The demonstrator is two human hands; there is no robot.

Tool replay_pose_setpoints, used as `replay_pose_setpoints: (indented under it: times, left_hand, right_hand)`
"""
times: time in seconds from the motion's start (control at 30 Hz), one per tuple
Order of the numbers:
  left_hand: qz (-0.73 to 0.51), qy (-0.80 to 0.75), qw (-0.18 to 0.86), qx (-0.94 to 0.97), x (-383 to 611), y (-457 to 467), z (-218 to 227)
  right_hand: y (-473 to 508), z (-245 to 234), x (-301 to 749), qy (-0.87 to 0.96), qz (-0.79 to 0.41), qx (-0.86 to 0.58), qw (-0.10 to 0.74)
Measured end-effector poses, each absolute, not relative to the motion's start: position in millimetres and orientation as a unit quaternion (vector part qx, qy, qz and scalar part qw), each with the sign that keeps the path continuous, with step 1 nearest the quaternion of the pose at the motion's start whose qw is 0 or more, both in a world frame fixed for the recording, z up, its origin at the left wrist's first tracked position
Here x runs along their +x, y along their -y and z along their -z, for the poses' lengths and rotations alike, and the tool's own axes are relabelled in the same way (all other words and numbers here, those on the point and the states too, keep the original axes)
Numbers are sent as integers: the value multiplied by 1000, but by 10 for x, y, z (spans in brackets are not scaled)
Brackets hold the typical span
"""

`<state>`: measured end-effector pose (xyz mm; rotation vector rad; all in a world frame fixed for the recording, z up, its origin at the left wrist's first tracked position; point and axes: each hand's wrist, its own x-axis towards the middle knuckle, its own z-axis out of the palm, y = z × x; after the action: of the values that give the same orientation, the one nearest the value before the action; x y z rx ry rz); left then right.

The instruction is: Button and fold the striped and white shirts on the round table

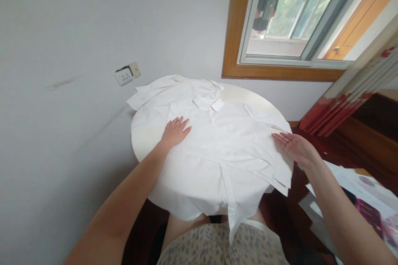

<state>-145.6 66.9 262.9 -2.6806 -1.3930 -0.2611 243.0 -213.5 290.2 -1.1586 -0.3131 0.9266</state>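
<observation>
A white collared shirt [217,145] lies spread front-up over a small round white table [143,140], its hem hanging off the near edge. My left hand [175,131] rests flat on the shirt's left shoulder area, fingers stretched out and open. My right hand [295,145] lies flat with fingers extended on the shirt's right sleeve at the table's right edge, holding nothing. The collar [209,102] points toward the far wall.
A grey wall with a wall socket [127,74] stands behind the table. A wood-framed window [280,20] is at the upper right, a red and white curtain [351,95] beside it. Papers or magazines [363,198] lie at the lower right over a dark wooden floor.
</observation>
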Motion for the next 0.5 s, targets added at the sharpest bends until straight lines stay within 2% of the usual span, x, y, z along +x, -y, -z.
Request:
replay_pose_setpoints:
  times: [0.23, 0.5]
  left_hand:
    - [93, 459, 53, -882, -1454, -676, -2624]
    - [100, 464, 50, -879, -1458, -608, -2671]
  right_hand:
    - [1824, -2929, 2853, 14, -454, -467, 759]
    - [1284, -2995, 3098, -39, -422, -461, 779]
